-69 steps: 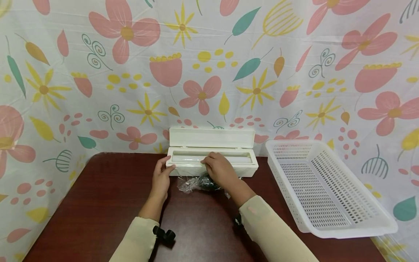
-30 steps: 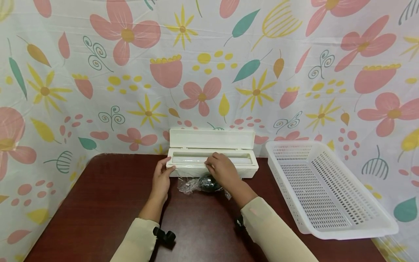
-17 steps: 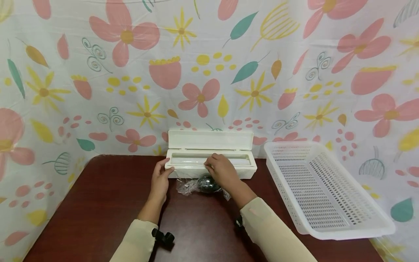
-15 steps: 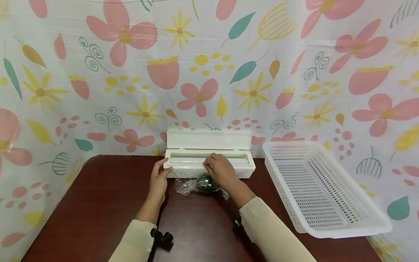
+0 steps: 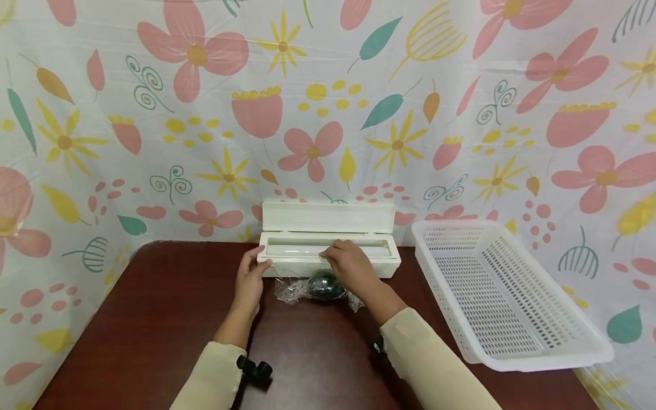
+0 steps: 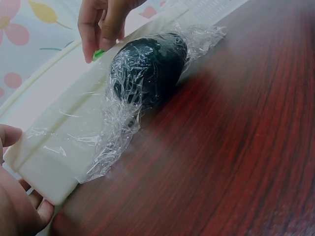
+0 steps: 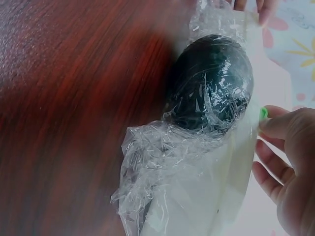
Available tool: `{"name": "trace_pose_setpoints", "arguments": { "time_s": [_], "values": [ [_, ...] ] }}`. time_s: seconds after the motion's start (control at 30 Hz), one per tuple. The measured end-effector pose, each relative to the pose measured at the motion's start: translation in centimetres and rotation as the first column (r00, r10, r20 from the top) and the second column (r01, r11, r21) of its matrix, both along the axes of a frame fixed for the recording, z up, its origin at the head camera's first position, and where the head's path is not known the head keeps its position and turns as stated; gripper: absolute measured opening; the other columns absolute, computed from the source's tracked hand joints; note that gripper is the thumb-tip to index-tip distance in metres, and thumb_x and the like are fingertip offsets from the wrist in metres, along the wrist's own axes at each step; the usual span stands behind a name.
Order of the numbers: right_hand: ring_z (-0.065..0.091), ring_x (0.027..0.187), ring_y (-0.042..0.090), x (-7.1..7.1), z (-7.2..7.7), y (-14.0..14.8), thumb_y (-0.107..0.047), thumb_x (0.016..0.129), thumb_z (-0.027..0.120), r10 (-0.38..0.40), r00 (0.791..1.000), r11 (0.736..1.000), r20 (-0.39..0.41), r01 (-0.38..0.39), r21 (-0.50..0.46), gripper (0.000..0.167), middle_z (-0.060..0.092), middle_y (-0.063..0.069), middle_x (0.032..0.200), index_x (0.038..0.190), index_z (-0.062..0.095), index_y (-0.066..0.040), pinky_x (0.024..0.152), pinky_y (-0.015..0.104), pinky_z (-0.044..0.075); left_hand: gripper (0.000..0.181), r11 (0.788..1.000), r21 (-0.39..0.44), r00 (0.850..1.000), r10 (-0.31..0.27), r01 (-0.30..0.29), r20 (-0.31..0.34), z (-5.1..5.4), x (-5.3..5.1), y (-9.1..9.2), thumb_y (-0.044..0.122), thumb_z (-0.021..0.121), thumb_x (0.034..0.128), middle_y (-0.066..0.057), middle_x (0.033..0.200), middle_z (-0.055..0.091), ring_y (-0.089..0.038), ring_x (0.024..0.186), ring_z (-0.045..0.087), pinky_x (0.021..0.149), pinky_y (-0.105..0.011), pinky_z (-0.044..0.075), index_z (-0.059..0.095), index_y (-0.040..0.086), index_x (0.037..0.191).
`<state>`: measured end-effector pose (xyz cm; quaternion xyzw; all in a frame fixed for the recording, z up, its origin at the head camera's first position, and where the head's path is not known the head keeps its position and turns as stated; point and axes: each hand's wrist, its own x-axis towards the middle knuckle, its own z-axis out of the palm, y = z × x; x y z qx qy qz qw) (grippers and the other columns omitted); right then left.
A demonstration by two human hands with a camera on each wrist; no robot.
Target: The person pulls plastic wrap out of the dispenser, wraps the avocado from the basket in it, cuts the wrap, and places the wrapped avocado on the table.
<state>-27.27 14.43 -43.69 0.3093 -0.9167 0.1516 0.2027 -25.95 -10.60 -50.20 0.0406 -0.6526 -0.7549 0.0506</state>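
Observation:
A white cling film dispenser [image 5: 287,267] lies on the table with its lid [image 5: 328,217] raised and a pale film roll [image 5: 292,250] inside. My left hand [image 5: 249,285] grips the dispenser's left end, thumb at the front and fingertip on top. My right hand [image 5: 351,267] is over the front rim near the middle; its thumb and finger pinch a small green slide cutter [image 7: 264,113]. In front of the dispenser sits a dark, egg-shaped item [image 7: 211,83] wrapped in crumpled cling film [image 6: 118,132]. The film bunches at both ends and stretches up to the dispenser's edge.
A white perforated plastic basket [image 5: 474,347] stands to the right on the dark red wooden table [image 5: 169,319]. Behind the table hangs a flower-patterned cloth [image 5: 318,68], close to the raised lid.
My right hand has shifted slightly right along the dispenser's front rim, baring more of the wrapped item. My left hand keeps its hold on the left end. The head view has shifted slightly.

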Motion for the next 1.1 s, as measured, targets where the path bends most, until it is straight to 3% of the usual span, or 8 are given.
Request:
{"name": "trace_pose_setpoints", "arguments": {
  "time_s": [1.1],
  "values": [
    [0.064, 0.088, 0.023, 0.02, 0.12, 0.36, -0.013, 0.094, 0.072, -0.023, 1.0, 1.0, -0.001, 0.023, 0.009, 0.011, 0.072, 0.001, 0.097, 0.104, 0.078, -0.014, 0.08, 0.036, 0.055, 0.045, 1.0, 0.0, 1.0, 0.011, -0.011, -0.019, 0.36, 0.37, 0.16, 0.016, 0.058, 0.1028, -0.01, 0.171, 0.012, -0.029, 0.159, 0.003, 0.128, -0.05, 0.007, 0.047, 0.012, 0.147]
  ]
}}
